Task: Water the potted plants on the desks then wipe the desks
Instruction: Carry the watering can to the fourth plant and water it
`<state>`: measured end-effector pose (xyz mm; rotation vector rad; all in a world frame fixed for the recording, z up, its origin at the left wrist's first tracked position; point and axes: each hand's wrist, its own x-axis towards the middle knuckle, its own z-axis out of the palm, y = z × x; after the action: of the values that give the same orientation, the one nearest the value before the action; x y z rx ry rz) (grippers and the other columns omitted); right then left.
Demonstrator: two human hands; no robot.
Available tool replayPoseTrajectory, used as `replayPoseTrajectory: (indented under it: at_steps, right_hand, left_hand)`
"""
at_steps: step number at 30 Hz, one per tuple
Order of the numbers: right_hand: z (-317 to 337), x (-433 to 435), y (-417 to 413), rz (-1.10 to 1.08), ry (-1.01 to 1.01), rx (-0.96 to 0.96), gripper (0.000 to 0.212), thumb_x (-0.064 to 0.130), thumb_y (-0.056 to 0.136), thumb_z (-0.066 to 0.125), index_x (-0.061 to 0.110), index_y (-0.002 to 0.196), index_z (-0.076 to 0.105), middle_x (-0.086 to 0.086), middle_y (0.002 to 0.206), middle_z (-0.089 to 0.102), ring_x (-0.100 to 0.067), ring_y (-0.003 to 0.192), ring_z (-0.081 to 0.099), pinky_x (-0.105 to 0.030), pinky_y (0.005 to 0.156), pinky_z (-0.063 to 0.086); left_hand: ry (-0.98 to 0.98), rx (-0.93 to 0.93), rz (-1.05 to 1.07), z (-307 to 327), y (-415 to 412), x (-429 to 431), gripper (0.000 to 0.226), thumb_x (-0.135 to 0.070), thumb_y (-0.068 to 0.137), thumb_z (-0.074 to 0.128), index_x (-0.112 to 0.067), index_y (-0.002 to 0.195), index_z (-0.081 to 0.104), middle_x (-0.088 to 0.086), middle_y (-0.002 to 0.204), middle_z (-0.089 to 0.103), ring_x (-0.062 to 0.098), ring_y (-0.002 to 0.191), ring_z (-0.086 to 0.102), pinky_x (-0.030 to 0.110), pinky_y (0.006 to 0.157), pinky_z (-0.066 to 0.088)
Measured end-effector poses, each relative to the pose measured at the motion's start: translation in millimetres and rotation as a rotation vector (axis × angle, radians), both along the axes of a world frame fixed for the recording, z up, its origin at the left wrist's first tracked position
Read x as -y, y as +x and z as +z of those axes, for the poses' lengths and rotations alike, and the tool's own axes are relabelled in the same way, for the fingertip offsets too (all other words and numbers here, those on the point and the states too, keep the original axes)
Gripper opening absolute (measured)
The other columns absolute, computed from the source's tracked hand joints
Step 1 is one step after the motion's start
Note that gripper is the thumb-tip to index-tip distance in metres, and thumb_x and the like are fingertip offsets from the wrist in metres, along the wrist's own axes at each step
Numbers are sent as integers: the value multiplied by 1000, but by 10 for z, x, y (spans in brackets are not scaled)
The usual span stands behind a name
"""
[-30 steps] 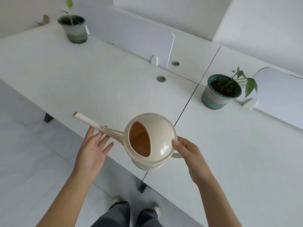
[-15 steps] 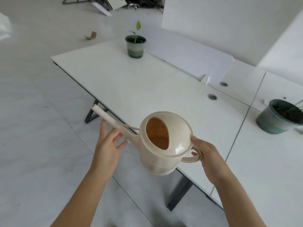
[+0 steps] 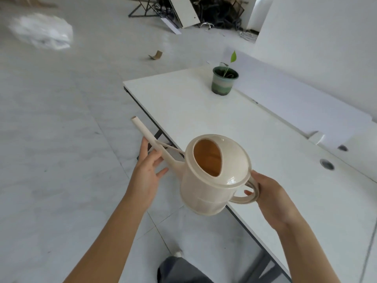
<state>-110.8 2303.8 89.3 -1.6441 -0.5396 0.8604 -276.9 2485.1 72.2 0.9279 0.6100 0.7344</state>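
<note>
I hold a cream watering can (image 3: 206, 186) in the air beside the front edge of the white desk (image 3: 204, 119). My right hand (image 3: 271, 199) grips its loop handle. Fingers spread, my left hand (image 3: 148, 170) rests under the long spout, which points up and to the left. A green striped pot with a thin seedling (image 3: 223, 79) stands near the far left corner of the desk, well beyond the spout tip. The can's round opening faces me and shows an orange-tinted inside.
A white partition (image 3: 302, 103) runs along the desk's far side, with two cable holes (image 3: 327, 164) at the right. Grey tiled floor lies to the left, with a plastic bag (image 3: 43, 30), a cardboard scrap (image 3: 156, 55) and piled metal frames (image 3: 183, 11) at the back.
The view has swung left: the second pot at the right has left the frame and the far pot now sits nearer the centre. Both hands keep the can as before.
</note>
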Motion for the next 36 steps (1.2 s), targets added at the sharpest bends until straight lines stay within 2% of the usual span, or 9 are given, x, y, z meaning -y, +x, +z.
replayPoseTrajectory:
  at_steps: [2,6,10,12,15,20,26,30,36]
  right_hand:
    - [6,-269,131,66,-22,0,32,41,73,44,29,67,74,19,78,70,-4,91,60,-32,84,39]
    - [46,-898,432,177,-54,-29,32,39,84,45,33,71,74,23,82,71,-1,96,60,-33,88,37]
    - [18,-1536,683,186,-41,-39,36,35,92,40,30,72,69,22,74,68,-2,88,59,-32,84,38]
    - [-17,-1838,773,160,-41,-50,32,34,92,39,28,76,65,17,76,65,-5,88,58,-32,82,38]
    - [-62,-2240,860,116,-42,-44,27,34,91,42,23,81,64,10,83,62,-6,87,57,-29,80,40]
    - [-131,-2867,952,25,-54,-7,25,32,90,44,21,76,62,8,80,59,-7,83,56,-30,81,40]
    - [-205,-3497,1041,-135,-81,-7,26,34,89,45,20,81,65,6,86,62,-11,90,57,-33,83,40]
    - [-170,-3876,978,-253,-75,-40,28,43,81,51,20,85,67,7,88,65,-11,95,60,-34,84,40]
    - [-138,-4267,850,-514,-58,-97,28,35,89,45,22,81,68,10,85,65,-10,96,61,-34,85,39]
  left_hand:
    - [8,-25,24,-8,63,-200,55,-20,97,38,-40,143,18,-4,134,52,20,124,50,47,105,33]
    - [19,-83,102,16,204,-650,56,-18,97,36,-37,145,15,-14,111,59,8,103,56,45,104,32]
    - [18,-93,166,17,354,-1148,57,-17,97,37,-36,146,14,-3,138,47,13,109,54,36,89,43]
    - [4,-97,192,-1,432,-1388,57,-17,97,37,-36,146,14,-1,144,41,18,118,50,38,90,41]
    - [1,-102,229,-30,549,-1734,57,-18,97,38,-36,146,14,-2,143,42,20,122,47,41,94,37]
    - [-9,-104,231,-147,740,-2391,56,-20,97,38,-37,146,15,-5,131,46,20,121,47,41,95,37]
    - [28,-141,65,-215,1057,-3276,55,-22,97,40,-38,144,17,-12,118,56,17,116,50,42,100,36]
    - [22,-150,-78,-171,1266,-3929,57,-20,96,42,-41,144,17,-15,117,58,19,121,50,41,104,34]
    - [34,-144,-262,-159,1618,-4560,51,-19,95,43,-47,136,29,-27,102,62,17,114,56,36,99,38]
